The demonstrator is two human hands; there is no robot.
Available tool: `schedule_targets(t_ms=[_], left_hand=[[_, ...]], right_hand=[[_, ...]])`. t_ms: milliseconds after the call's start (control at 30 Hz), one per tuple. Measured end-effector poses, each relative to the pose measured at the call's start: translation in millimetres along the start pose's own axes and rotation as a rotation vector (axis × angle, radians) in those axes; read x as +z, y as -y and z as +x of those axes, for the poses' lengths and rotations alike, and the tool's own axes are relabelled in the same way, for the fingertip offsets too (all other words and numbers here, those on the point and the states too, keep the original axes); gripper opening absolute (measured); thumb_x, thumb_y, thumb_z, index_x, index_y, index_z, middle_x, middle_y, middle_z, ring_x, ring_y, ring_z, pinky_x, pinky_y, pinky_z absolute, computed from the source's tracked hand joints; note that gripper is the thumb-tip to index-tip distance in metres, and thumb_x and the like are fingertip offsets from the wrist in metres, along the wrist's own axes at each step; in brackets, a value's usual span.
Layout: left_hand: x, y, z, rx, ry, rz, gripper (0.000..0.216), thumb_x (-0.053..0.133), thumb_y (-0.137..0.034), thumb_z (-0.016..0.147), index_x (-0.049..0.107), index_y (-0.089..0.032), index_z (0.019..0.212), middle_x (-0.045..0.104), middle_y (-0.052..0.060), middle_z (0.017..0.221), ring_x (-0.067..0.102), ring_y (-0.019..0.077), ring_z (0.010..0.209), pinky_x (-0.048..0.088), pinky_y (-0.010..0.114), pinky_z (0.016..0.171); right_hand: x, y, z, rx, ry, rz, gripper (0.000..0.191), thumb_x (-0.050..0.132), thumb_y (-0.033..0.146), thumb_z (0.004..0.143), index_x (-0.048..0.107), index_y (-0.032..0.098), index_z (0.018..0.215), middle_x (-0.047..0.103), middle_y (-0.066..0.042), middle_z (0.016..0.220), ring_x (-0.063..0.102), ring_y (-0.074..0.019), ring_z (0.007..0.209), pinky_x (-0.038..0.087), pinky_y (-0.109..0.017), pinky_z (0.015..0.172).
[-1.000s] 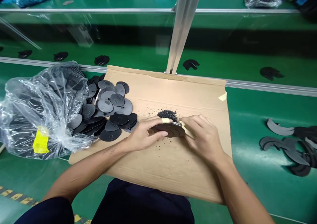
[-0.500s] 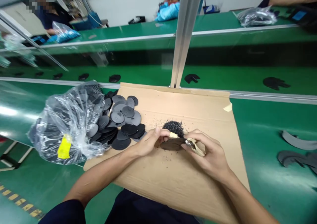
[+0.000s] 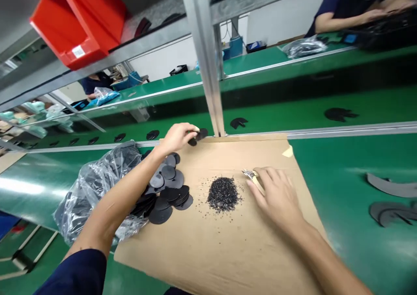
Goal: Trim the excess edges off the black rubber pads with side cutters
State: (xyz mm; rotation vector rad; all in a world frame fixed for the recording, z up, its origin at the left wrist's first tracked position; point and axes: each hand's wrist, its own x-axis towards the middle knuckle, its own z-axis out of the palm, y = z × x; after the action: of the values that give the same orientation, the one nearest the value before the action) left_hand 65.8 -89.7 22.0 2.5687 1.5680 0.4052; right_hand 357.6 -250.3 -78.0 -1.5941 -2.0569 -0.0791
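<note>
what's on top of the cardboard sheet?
A heap of black scraps and, toward its left edge, overlapping black discs. The left forearm hides part of the disc pile; anything under the right hand, which holds nippers, can't be seen.

Crumbs (image 3: 223,194) mid-cardboard (image 3: 215,256) on the tabletop (image 3: 335,164), discs (image 3: 171,194) to their left, bag (image 3: 97,173) left again; my left hand (image 3: 178,137) is up behind the discs, pliers (image 3: 250,174) in my right hand (image 3: 276,193) right of the crumbs, post (image 3: 211,95) behind, loose pieces (image 3: 391,212) far right.
</note>
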Motion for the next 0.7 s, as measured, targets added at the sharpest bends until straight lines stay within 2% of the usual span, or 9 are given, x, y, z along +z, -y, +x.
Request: schedule_targets(t_ms=[100,167,267,367,467,533,600,700], left_hand=[[19,17,38,-0.071,-0.018,0.086,0.025,0.054,-0.020,0.095,0.075,-0.015,0.110,0.075,0.012,0.111,0.068,0.0260,0.109,0.052,0.037,0.098],[31,24,52,-0.123,0.012,0.130,0.022,0.057,-0.024,0.097,0.074,-0.014,0.107,0.075,0.012,0.110,0.068,0.0244,0.108,0.054,0.038,0.098],[38,28,57,-0.192,0.072,0.196,0.026,0.062,-0.037,0.098,0.069,-0.013,0.106,0.073,0.009,0.105,0.070,0.0192,0.097,0.058,0.038,0.090],[30,20,49,-0.174,0.100,0.252,0.026,0.057,-0.035,0.098,0.072,-0.014,0.097,0.074,0.011,0.094,0.070,0.0214,0.091,0.056,0.032,0.081],[23,-9,39,0.011,0.179,0.245,0.031,0.050,-0.032,0.098,0.074,-0.016,0.086,0.074,0.008,0.084,0.070,0.0202,0.083,0.051,0.026,0.074],[27,-39,37,0.178,0.241,0.220,0.033,0.048,-0.035,0.101,0.073,-0.018,0.089,0.074,0.004,0.087,0.068,0.0168,0.083,0.050,0.024,0.076],[41,-72,44,0.302,0.257,0.221,0.030,0.046,-0.033,0.103,0.071,-0.018,0.094,0.073,0.005,0.097,0.067,0.0174,0.094,0.051,0.025,0.083],[71,-114,72,0.358,0.227,0.270,0.023,0.046,-0.016,0.100,0.069,-0.015,0.102,0.069,0.013,0.110,0.064,0.0227,0.108,0.052,0.030,0.087]], right_hand=[[2,-5,-3,0.036,0.022,-0.060,0.027,0.044,0.032,0.101,0.065,0.016,0.108,0.065,-0.015,0.104,0.055,-0.0295,0.095,0.042,-0.040,0.080],[3,-5,-5,0.053,0.035,-0.064,0.022,0.047,0.027,0.099,0.065,0.017,0.108,0.064,-0.014,0.106,0.054,-0.0288,0.096,0.042,-0.039,0.081],[5,-4,-7,0.070,0.052,-0.058,0.019,0.052,0.023,0.096,0.065,0.018,0.108,0.063,-0.014,0.108,0.053,-0.0286,0.099,0.042,-0.038,0.084],[7,-2,-9,0.080,0.056,-0.052,0.020,0.054,0.023,0.096,0.066,0.015,0.110,0.062,-0.015,0.109,0.053,-0.0297,0.103,0.043,-0.039,0.086],[9,-1,-11,0.086,0.046,-0.050,0.020,0.054,0.022,0.096,0.066,0.015,0.110,0.061,-0.016,0.110,0.052,-0.0309,0.105,0.044,-0.042,0.089],[9,-1,-12,0.091,0.042,-0.045,0.019,0.053,0.022,0.096,0.066,0.015,0.109,0.061,-0.017,0.111,0.052,-0.0317,0.107,0.044,-0.043,0.091],[9,0,-12,0.095,0.039,-0.037,0.019,0.055,0.022,0.096,0.066,0.015,0.109,0.060,-0.017,0.112,0.052,-0.0327,0.108,0.044,-0.045,0.092],[8,1,-13,0.096,0.041,-0.022,0.018,0.058,0.023,0.095,0.066,0.016,0.109,0.060,-0.017,0.112,0.052,-0.0333,0.110,0.045,-0.046,0.092]])
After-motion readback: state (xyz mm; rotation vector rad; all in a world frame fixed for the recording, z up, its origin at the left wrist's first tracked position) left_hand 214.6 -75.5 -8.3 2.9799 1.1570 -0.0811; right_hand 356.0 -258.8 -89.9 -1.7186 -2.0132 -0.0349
